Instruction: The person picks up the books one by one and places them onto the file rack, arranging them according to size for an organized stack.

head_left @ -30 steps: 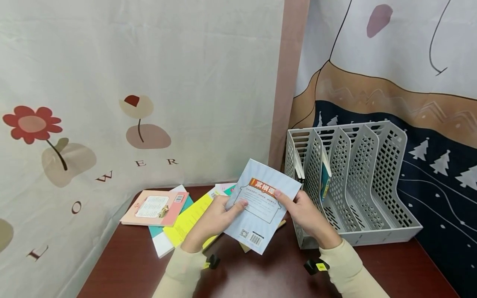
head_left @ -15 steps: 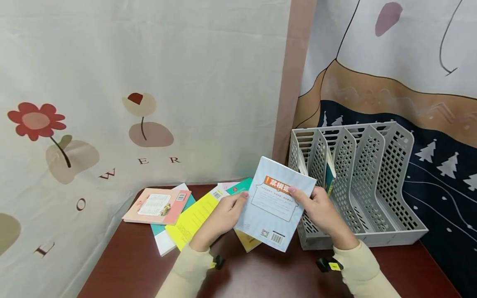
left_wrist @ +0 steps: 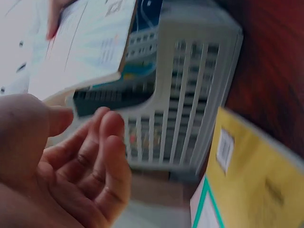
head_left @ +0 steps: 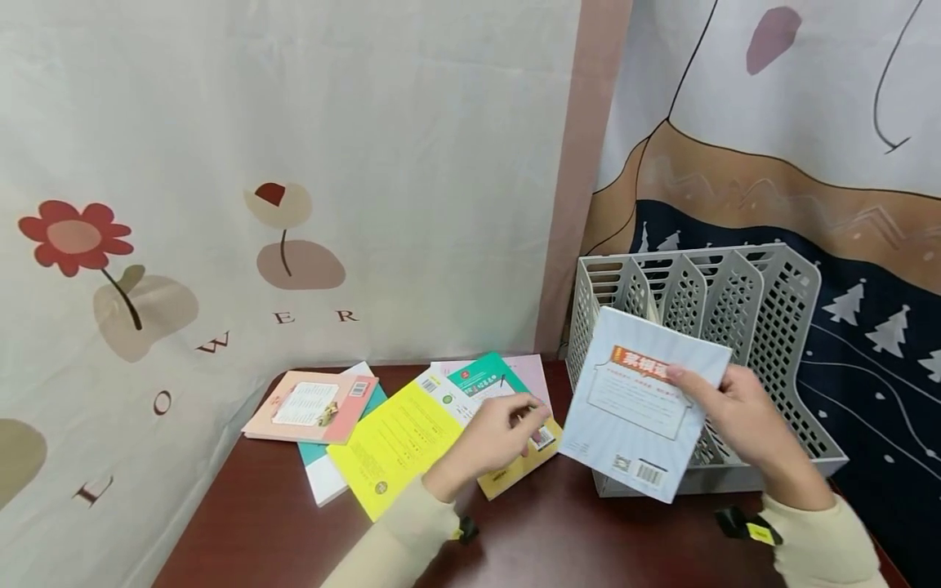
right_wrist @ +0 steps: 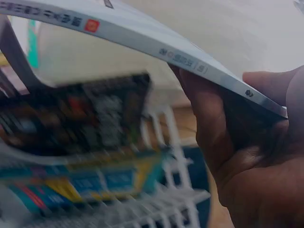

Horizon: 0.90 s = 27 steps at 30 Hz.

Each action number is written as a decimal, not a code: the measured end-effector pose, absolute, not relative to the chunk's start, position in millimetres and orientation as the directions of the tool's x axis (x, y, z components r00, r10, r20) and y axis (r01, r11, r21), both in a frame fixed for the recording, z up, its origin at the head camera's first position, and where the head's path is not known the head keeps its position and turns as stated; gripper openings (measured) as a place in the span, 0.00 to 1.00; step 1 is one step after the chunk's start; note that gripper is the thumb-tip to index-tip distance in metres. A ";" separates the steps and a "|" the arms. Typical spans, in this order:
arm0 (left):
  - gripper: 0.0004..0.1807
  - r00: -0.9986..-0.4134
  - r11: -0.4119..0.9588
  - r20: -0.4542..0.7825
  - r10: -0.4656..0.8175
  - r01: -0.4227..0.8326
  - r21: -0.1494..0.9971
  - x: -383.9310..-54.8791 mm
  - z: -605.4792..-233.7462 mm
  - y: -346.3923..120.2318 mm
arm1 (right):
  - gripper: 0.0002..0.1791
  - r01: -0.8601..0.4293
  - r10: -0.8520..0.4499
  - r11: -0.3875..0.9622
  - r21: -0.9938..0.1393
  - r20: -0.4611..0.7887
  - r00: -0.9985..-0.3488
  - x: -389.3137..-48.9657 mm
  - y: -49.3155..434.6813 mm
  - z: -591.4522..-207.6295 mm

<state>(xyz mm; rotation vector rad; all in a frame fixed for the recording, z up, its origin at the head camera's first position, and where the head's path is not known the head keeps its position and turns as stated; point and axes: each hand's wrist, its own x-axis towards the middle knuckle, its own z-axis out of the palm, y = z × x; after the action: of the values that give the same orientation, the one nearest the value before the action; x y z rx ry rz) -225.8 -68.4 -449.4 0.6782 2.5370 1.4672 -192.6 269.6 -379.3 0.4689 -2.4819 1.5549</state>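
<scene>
My right hand [head_left: 757, 433] grips a light blue book [head_left: 639, 400] by its right edge, thumb on the cover with its orange title band. In the right wrist view the book's spine [right_wrist: 142, 45] runs across the top, fingers beneath it. The blue book stands in front of the grey file rack [head_left: 790, 343], hiding part of its slots. My left hand [head_left: 496, 445] is off the book, fingers loosely bent and holding nothing, over a yellow-brown book [head_left: 503, 482]. In the left wrist view the left palm [left_wrist: 71, 190] shows bare, near the rack's slatted side [left_wrist: 183, 95].
Left of the rack lie a bright yellow book [head_left: 400, 433], a green book [head_left: 481, 376] and a pink book [head_left: 323, 400] over others. Inside the rack stand a dark book [right_wrist: 80, 118] and a blue-and-yellow one [right_wrist: 104, 183]. A curtain [head_left: 412, 163] hangs behind the brown table [head_left: 243, 506].
The left hand has let go of the blue book and sits over the pile. The right hand has carried the book rightward, in front of the rack, uncovering more of the yellow-brown and green books.
</scene>
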 end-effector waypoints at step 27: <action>0.49 -0.892 0.675 0.009 0.452 0.349 0.649 -223.6 -476.5 11.0 | 0.24 -0.165 0.165 0.845 -0.509 0.540 -0.825 -190.5 302.5 -350.9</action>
<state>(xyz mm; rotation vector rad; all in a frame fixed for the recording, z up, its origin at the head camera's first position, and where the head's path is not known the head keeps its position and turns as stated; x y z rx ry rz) -223.6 11.0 -476.5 0.6586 2.7339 1.0120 -190.5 302.5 -350.9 -0.0003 -2.4308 0.7412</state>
